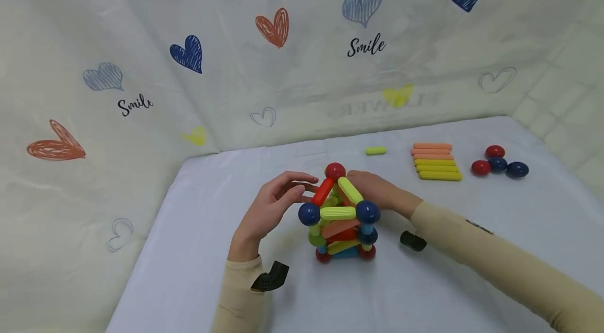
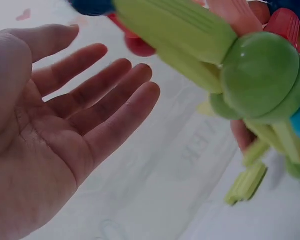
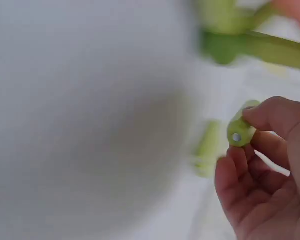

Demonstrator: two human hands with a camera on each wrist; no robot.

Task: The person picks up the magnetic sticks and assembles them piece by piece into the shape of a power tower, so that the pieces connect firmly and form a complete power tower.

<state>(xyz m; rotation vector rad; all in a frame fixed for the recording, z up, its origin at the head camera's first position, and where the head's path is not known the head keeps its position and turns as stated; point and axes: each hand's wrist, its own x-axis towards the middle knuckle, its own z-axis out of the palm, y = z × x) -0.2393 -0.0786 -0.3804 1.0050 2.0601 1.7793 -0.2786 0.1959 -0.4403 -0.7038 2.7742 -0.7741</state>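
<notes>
A house-shaped structure of magnetic sticks and balls [image 1: 337,213] stands on the white cloth, with a red ball [image 1: 335,171] at its peak. To its left is my left hand [image 1: 273,202], fingers spread and nothing in the palm; the left wrist view shows a gap between the fingertips and the structure's green ball [image 2: 262,75]. My right hand [image 1: 375,189] reaches behind the structure's right side, partly hidden there in the head view. In the right wrist view its thumb and fingers pinch a short light-green magnetic stick [image 3: 240,129], a silver magnet dot showing.
One loose light-green stick [image 1: 375,150] lies behind the structure. Right of it, orange sticks [image 1: 432,151] and yellow sticks [image 1: 438,169] lie in a stacked row. Several red and blue balls [image 1: 497,164] sit at the far right. A heart-printed curtain [image 1: 226,86] hangs at the back.
</notes>
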